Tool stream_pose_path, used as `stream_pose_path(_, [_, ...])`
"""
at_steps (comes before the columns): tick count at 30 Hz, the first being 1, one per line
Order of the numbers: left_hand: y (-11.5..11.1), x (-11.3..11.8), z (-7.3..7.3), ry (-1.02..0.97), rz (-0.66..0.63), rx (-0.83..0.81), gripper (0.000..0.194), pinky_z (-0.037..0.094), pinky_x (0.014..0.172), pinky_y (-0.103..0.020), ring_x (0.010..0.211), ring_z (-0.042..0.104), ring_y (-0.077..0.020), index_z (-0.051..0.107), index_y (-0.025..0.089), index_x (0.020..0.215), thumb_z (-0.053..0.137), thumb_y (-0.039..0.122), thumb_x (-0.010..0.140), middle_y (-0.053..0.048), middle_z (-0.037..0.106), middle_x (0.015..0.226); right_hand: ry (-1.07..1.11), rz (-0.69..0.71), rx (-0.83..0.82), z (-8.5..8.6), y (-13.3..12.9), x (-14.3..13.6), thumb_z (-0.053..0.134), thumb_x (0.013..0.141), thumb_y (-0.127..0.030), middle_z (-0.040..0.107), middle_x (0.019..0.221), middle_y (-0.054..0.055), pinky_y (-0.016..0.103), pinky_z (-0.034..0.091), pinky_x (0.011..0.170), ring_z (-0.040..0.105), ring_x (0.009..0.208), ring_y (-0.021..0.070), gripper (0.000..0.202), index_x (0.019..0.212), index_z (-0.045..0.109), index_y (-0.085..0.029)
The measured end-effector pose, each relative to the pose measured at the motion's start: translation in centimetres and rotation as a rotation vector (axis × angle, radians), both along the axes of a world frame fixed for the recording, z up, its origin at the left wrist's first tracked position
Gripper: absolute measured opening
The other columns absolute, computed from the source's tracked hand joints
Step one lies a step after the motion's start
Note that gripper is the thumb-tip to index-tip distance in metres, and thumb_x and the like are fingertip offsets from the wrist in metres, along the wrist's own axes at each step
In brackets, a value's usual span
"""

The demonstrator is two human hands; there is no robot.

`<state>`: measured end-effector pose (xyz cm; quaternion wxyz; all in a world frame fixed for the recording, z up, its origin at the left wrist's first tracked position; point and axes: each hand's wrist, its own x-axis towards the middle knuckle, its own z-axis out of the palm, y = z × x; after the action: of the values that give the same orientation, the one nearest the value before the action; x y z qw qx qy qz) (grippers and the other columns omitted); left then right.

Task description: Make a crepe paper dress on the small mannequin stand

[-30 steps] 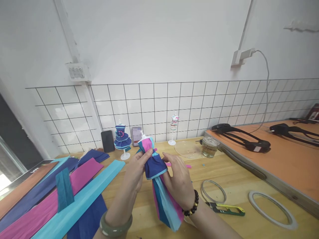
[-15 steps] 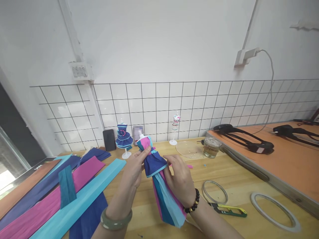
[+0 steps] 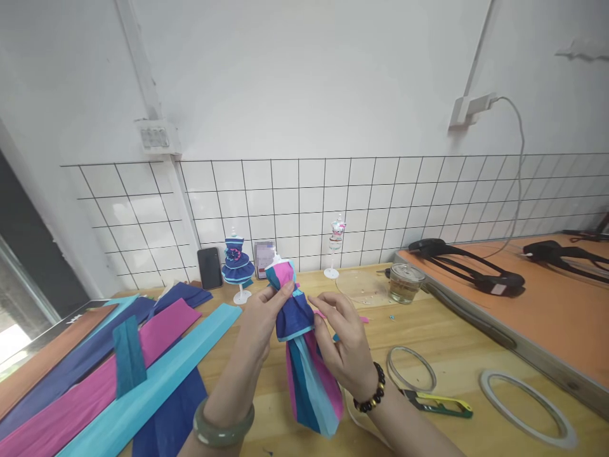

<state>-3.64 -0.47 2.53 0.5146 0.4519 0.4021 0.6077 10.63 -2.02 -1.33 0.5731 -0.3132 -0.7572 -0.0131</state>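
Observation:
A miniature mannequin in a doll-size dress (image 3: 294, 317) is held up at the middle of the picture, its top leaning left. The dress has a pink and teal bodice, a short navy overskirt with a light blue hem, and a long striped underskirt. My left hand (image 3: 261, 320) pinches it at the waist, thumb in front. My right hand (image 3: 345, 343) is at the right side of the overskirt, thumb and index finger parted; whether a fingertip touches the cloth is hard to see. Both wrists wear bracelets.
Fabric strips (image 3: 157, 381) in blue, pink and brown cover the left side. Behind stand a dark phone (image 3: 209, 268), a navy-dressed mannequin (image 3: 236, 270) and another mannequin (image 3: 335, 244). Rightward are a glass jar (image 3: 405, 284), tape rolls (image 3: 528, 409), snips (image 3: 440, 404) and an orange board (image 3: 547, 311).
The dress has turned more upright, its long underskirt swinging left. My right thumb and index finger have moved slightly left and come off the overskirt's lower corner.

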Motion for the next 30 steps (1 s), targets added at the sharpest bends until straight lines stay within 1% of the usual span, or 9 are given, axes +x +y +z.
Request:
stream_pose_path(3, [-0.1, 0.1, -0.1, 0.011, -0.012, 0.009, 0.028, 0.047, 0.064, -0.024, 0.069, 0.060, -0.0152, 0.071, 0.015, 0.080, 0.071, 0.039, 0.066, -0.004, 0.069, 0.075, -0.093, -0.021, 0.052, -0.2, 0.1, 0.0, 0.043, 0.080, -0.006, 0.054, 0.103, 0.011, 0.042, 0.044, 0.076, 0.051, 0.093, 0.0234, 0.040, 0.115, 0.055, -0.019])
stream_pose_path(6, [0.2, -0.2, -0.2, 0.018, 0.008, -0.004, 0.031, 0.047, 0.064, -0.024, 0.068, 0.060, -0.0149, 0.071, 0.014, 0.081, 0.071, 0.041, 0.066, -0.005, 0.069, 0.075, -0.155, -0.020, 0.112, -0.3, 0.2, 0.1, 0.043, 0.076, -0.005, 0.057, 0.101, 0.011, 0.043, 0.044, 0.073, 0.051, 0.091, 0.0244, 0.037, 0.107, 0.059, -0.019])
stream_pose_path(9, [0.5, -0.5, -0.1, 0.038, 0.038, -0.005, 0.031, 0.046, 0.061, -0.022, 0.065, 0.059, -0.0139, 0.071, 0.013, 0.077, 0.072, 0.042, 0.064, -0.006, 0.069, 0.073, -0.134, -0.021, 0.137, -0.3, 0.2, 0.2, 0.042, 0.075, -0.004, 0.059, 0.097, 0.010, 0.043, 0.045, 0.071, 0.052, 0.088, 0.0237, 0.034, 0.097, 0.062, -0.019])
stream_pose_path(13, [0.3, -0.6, 0.0, 0.044, 0.020, -0.015, 0.030, 0.046, 0.059, -0.022, 0.065, 0.060, -0.0143, 0.072, 0.014, 0.077, 0.072, 0.041, 0.064, -0.005, 0.069, 0.073, -0.151, -0.068, 0.138, -0.2, 0.3, 0.3, 0.041, 0.077, -0.004, 0.056, 0.103, 0.011, 0.043, 0.045, 0.074, 0.052, 0.092, 0.0238, 0.041, 0.111, 0.058, -0.020])
stream_pose_path(15, [0.2, -0.6, 0.0, 0.062, 0.012, -0.020, 0.031, 0.047, 0.059, -0.022, 0.066, 0.061, -0.0151, 0.072, 0.015, 0.079, 0.073, 0.042, 0.063, -0.005, 0.070, 0.075, -0.190, -0.082, 0.134, -0.2, 0.5, 0.3, 0.041, 0.078, -0.004, 0.055, 0.106, 0.012, 0.044, 0.045, 0.074, 0.052, 0.094, 0.0242, 0.042, 0.112, 0.058, -0.022])
stream_pose_path(19, [0.3, -0.9, 0.0, 0.073, 0.002, -0.032, 0.031, 0.047, 0.059, -0.021, 0.066, 0.061, -0.0139, 0.072, 0.015, 0.080, 0.072, 0.041, 0.064, -0.006, 0.071, 0.077, -0.092, -0.036, 0.096, -0.5, 1.0, 0.8, 0.039, 0.078, -0.001, 0.057, 0.099, 0.009, 0.042, 0.045, 0.074, 0.053, 0.092, 0.0224, 0.036, 0.090, 0.065, -0.023])
stream_pose_path(23, [0.4, -1.2, 0.3, -0.024, -0.118, -0.070, 0.024, 0.045, 0.057, -0.018, 0.061, 0.059, -0.0105, 0.072, 0.014, 0.077, 0.073, 0.036, 0.066, -0.004, 0.069, 0.071, 0.178, 0.046, -0.088, -0.2, 1.5, 1.3, 0.040, 0.080, -0.005, 0.058, 0.094, 0.007, 0.039, 0.047, 0.076, 0.055, 0.093, 0.0209, 0.030, 0.082, 0.065, -0.021])
stream_pose_path(27, [0.1, -0.9, 0.4, -0.084, -0.232, -0.108, 0.024, 0.044, 0.052, -0.017, 0.055, 0.057, -0.0096, 0.072, 0.013, 0.078, 0.073, 0.034, 0.066, -0.003, 0.068, 0.065, 0.357, 0.189, -0.435, 0.6, 1.9, 1.5, 0.049, 0.084, -0.022, 0.065, 0.090, 0.008, 0.038, 0.050, 0.078, 0.061, 0.089, 0.0209, 0.016, 0.085, 0.065, -0.019])
stream_pose_path(30, [0.0, -0.6, 0.2, -0.080, -0.282, -0.110, 0.026, 0.045, 0.051, -0.018, 0.053, 0.057, -0.0094, 0.071, 0.011, 0.081, 0.070, 0.035, 0.070, -0.004, 0.068, 0.066, 0.433, 0.326, -0.668, 1.2, 1.8, 1.5, 0.056, 0.081, -0.033, 0.068, 0.091, 0.009, 0.037, 0.051, 0.078, 0.063, 0.086, 0.0207, 0.020, 0.091, 0.064, -0.017])
